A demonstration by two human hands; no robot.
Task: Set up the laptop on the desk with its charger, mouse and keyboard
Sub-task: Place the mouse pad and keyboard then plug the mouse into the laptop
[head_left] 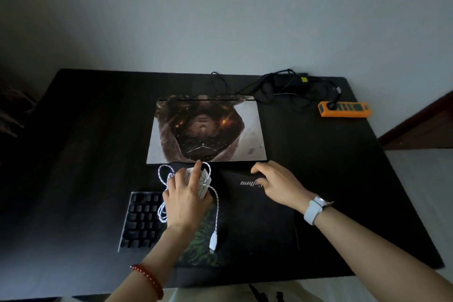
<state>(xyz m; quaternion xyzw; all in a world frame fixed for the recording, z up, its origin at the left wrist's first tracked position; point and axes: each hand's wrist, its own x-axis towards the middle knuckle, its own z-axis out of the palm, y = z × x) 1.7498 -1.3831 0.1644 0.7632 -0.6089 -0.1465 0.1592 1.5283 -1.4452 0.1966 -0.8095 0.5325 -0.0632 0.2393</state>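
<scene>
A dark desk (pixel 85 154) is being backed by a pale wall. The shut laptop (pixel 206 130), long axis sideways, hinge wallward, is being left flat. The mouse (pixel 203 182) is being gripped by the left hand (pixel 186 201); the mat (pixel 257 216) edge is being pinched by the right hand (pixel 277 184).

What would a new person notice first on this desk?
First, the closed laptop with a picture on its lid, at the desk's middle. In front of it, the left hand holds a white mouse and the right hand grips the mouse pad. An orange power strip lies at the far right.
</scene>
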